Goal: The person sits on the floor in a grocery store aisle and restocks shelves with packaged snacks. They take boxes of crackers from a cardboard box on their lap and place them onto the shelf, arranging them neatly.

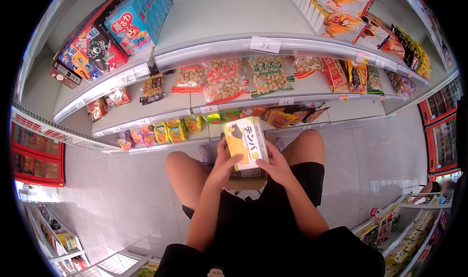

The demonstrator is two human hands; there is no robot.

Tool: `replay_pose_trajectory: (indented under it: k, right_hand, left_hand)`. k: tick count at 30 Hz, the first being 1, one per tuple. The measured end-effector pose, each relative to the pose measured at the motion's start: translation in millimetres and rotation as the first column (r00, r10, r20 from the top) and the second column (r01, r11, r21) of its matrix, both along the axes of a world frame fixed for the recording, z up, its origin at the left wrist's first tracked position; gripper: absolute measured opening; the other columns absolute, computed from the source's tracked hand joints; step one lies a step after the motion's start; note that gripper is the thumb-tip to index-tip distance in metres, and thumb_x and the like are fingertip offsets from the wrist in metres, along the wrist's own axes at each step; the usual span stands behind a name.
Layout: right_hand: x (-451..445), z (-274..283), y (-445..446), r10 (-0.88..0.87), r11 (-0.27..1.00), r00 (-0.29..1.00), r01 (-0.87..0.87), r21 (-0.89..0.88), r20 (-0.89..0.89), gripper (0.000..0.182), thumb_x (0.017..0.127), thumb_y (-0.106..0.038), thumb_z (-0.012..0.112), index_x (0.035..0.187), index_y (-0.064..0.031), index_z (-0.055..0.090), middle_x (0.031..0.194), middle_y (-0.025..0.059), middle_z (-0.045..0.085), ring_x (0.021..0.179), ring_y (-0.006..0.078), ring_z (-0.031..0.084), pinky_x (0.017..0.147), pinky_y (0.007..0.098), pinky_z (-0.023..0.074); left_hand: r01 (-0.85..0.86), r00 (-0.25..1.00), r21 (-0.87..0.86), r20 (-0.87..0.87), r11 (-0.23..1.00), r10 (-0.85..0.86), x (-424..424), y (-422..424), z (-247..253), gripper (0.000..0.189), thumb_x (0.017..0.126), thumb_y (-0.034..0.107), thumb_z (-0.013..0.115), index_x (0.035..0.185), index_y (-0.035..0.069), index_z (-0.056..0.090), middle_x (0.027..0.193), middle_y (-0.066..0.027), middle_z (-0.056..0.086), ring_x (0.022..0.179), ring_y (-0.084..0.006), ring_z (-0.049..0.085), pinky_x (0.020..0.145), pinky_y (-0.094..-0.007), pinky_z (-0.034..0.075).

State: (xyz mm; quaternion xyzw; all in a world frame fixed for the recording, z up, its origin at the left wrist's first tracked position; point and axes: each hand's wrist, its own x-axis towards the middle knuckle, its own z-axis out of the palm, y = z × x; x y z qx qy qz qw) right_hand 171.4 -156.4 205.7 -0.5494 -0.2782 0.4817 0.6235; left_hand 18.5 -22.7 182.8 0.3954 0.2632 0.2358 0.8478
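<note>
Between both hands is a white and yellow snack box (256, 140), its printed front facing up towards me. My left hand (223, 167) grips its left side, with the thumb lying over the front near the lower edge. On the opposite side my right hand (276, 166) holds the lower right corner, thumb on the front. Below the box, between my knees, an open-looking brown cardboard carton (245, 183) stands on the floor, mostly hidden by the hands and the box. Orange and white snack boxes (340, 24) of a similar kind stand in rows on the upper shelf at right.
Ahead runs a tiered white shelf (226, 17) with blue snack boxes (133, 32) at left. Bagged peanuts (225, 77) lie on the middle tier, and small yellow packets (175, 130) below. Red-framed coolers (38, 154) stand at the sides. Behind me are more racks (406, 236); a person (433, 187) is partly visible at right.
</note>
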Motion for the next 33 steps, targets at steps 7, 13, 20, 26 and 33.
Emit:
replay_pose_trajectory:
  k: [7,13,20,26,33]
  right_hand:
    - [16,43,-17,0.296,0.954,0.926,-0.299,-0.022,0.233,0.077,0.088,-0.01,0.07,0.153,-0.0024,0.03,0.136,0.0114,0.055,0.121,0.015,0.051,0.103,0.0308,0.0409]
    - [-8,42,-19,-0.018,0.983,1.0,0.017,0.181,0.004,0.068,0.093,-0.006,0.064,0.152,-0.005,0.032,0.133,0.0108,0.054,0.118,0.0156,0.053,0.099,0.0303,0.0432]
    - [-33,65,-1,-0.177,0.94,0.978,0.201,0.274,-0.108,0.08,0.099,-0.009,0.055,0.157,-0.0018,0.0,0.154,0.0147,0.029,0.138,0.0199,0.035,0.113,0.0335,0.0299]
    - [-28,69,-2,-0.254,0.941,0.964,0.229,0.251,0.074,0.076,0.102,-0.012,0.05,0.155,0.0047,-0.002,0.154,0.0164,0.028,0.136,0.0212,0.037,0.113,0.0334,0.0291]
    - [34,113,17,-0.276,0.921,0.838,0.092,0.378,0.47,0.079,0.095,-0.022,0.06,0.152,0.0095,0.014,0.139,0.0227,0.048,0.129,0.0358,0.043,0.108,0.0415,0.033]
  left_hand:
    - [-0.069,0.995,0.152,0.084,0.986,0.057,-17,21,45,0.036,0.095,0.01,0.061,0.131,0.002,0.057,0.134,-0.0078,0.059,0.122,-0.0169,0.054,0.106,-0.0332,0.041]
    - [-0.223,0.97,0.132,-0.063,0.966,0.233,-13,2,85,0.04,0.101,0.016,0.055,0.138,0.001,0.054,0.127,-0.0081,0.062,0.111,-0.0146,0.059,0.097,-0.0285,0.047]
    - [-0.528,0.848,0.177,0.044,0.831,0.529,9,-22,78,0.041,0.105,0.017,0.047,0.141,-0.003,0.049,0.129,-0.0107,0.06,0.117,-0.0153,0.056,0.101,-0.0298,0.043]
    - [-0.503,0.856,0.325,0.06,0.801,0.513,17,-35,82,0.041,0.106,0.022,0.045,0.138,-0.004,0.049,0.127,-0.0094,0.061,0.114,-0.0146,0.058,0.098,-0.0306,0.046]
    - [-0.318,0.935,0.475,0.015,0.821,0.354,19,-5,134,0.053,0.096,0.005,0.062,0.144,-0.005,0.043,0.141,-0.0135,0.053,0.126,-0.0172,0.05,0.107,-0.0319,0.038]
